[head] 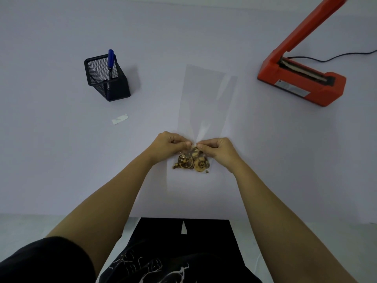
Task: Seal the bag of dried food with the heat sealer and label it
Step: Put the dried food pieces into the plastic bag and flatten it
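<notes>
A pale, flat tabletop (61, 160) fills the view, seen from above by a person in a black printed shirt (163, 262).

A long clear bag (206, 99) lies flat on it in the middle, straight ahead of the person. Its long axis runs away from the body, and the far end leans slightly to the right, toward the heat sealer. That far stretch is empty film. The dried food (191, 162) – brown, round pieces – sits bunched at the near end.

Both hands meet on the bag just beyond the food. The left hand (167, 144) has its fingers curled and pinches the film between thumb and fingertips. The right hand (219, 150) does the same from the other side, so the two thumbs nearly touch and the plastic is gathered into a crease between them.

The orange heat sealer (302, 82) stands at the far right, well apart from the bag, with its arm raised and a dark cord (346, 56) trailing off to the right. At the far left a black mesh pen holder (114, 86) holds a blue pen (110, 60) upright. Nearer, a small white label (120, 119) lies flat on the table – apart from everything else.
</notes>
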Demonstrator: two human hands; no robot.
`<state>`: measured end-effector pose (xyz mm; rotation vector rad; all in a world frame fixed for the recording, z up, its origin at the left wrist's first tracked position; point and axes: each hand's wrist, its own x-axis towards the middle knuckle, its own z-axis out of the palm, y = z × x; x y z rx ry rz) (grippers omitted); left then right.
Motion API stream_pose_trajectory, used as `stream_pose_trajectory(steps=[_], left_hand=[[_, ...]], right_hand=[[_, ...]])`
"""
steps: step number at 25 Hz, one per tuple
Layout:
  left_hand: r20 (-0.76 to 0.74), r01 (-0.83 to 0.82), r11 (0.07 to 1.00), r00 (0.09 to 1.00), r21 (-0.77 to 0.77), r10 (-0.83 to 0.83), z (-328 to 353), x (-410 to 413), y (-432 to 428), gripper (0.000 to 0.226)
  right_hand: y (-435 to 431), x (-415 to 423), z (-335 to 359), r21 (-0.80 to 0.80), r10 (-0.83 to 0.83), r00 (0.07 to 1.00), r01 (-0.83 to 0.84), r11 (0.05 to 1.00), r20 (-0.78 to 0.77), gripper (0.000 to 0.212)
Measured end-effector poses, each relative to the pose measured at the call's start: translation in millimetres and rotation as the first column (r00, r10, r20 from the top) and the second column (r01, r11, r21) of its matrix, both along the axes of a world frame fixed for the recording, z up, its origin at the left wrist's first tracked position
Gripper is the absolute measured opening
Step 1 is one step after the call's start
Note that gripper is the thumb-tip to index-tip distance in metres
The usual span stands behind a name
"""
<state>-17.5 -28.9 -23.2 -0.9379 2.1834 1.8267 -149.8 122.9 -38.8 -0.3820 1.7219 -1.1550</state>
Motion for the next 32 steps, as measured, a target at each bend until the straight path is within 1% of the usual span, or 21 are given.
stream_pose_trajectory(steps=[3, 4, 5, 8, 9, 11, 14, 16, 17, 19, 20, 22, 24, 26, 29, 32], left_hand=[[-0.012, -0.004, 0.976, 1.0, -0.22, 0.002, -3, 0, 0, 0.015], [-0.028, -0.013, 0.971, 1.0, -0.239, 0.007, -3, -1, 0, 0.015], [-0.037, -0.025, 0.976, 0.999, -0.216, 0.018, -2, -1, -1, 0.016], [-0.037, -0.089, 0.994, 0.996, -0.058, 0.087, 2, 1, -4, 0.022], [-0.037, -0.105, 0.994, 0.994, -0.027, 0.104, 3, 1, -4, 0.021], [-0.025, -0.113, 0.994, 0.993, 0.0, 0.113, 1, 3, -4, 0.018], [-0.006, -0.114, 0.993, 0.993, 0.028, 0.115, -2, 5, -4, 0.021], [0.0, -0.104, 0.995, 0.995, -0.004, 0.104, -3, 4, -3, 0.021], [-0.001, -0.109, 0.993, 0.994, -0.04, 0.109, -3, 3, -2, 0.021], [-0.02, -0.16, 0.979, 0.987, -0.126, 0.159, -5, 2, 1, 0.021], [-0.035, -0.196, 0.968, 0.981, -0.159, 0.193, -6, 2, 2, 0.02], [-0.057, -0.249, 0.947, 0.968, -0.202, 0.243, -8, 1, 5, 0.015], [-0.056, -0.261, 0.935, 0.965, -0.24, 0.255, -8, 0, 7, 0.013], [-0.043, -0.265, 0.926, 0.964, -0.268, 0.264, -8, -1, 7, 0.025], [-0.022, -0.289, 0.916, 0.955, -0.277, 0.294, -8, -3, 10, 0.048], [-0.024, -0.317, 0.913, 0.946, -0.258, 0.322, -5, -4, 12, 0.059]], right_hand=[[-1, -1, 0, 0.012, -0.008, 1.0, 0.008, 1.0, -0.011, 0.011], [-1, -2, 0, 0.008, -0.022, 1.0, 0.022, 1.0, -0.013, 0.01], [0, -2, -1, 0.002, -0.035, 0.999, 0.035, 0.999, -0.007, 0.01], [0, -3, -2, -0.021, -0.069, 0.997, 0.069, 0.997, 0.031, 0.011], [1, -3, -2, -0.025, -0.089, 0.995, 0.091, 0.996, 0.044, 0.012], [2, -4, 0, -0.025, -0.12, 0.991, 0.122, 0.992, 0.065, 0.012], [4, -4, 1, -0.026, -0.105, 0.991, 0.107, 0.994, 0.078, 0.013], [4, -3, 0, -0.019, -0.109, 0.993, 0.11, 0.994, 0.04, 0.013], [3, -2, -1, -0.017, -0.113, 0.993, 0.113, 0.993, -0.014, 0.014], [1, -2, 0, -0.011, -0.123, 0.984, 0.123, 0.992, -0.132, 0.018], [1, -2, 2, -0.008, -0.136, 0.979, 0.136, 0.991, -0.149, 0.021], [1, -3, 5, 0.012, -0.169, 0.981, 0.171, 0.985, -0.098, 0.031], [3, -4, 4, 0.047, -0.174, 0.982, 0.178, 0.983, -0.073, 0.049], [5, -2, 3, 0.083, -0.168, 0.979, 0.178, 0.981, -0.119, 0.06], [6, 0, 4, 0.093, -0.219, 0.963, 0.235, 0.967, -0.158, 0.058], [7, 1, 3, 0.098, -0.265, 0.953, 0.28, 0.955, -0.146, 0.054]])
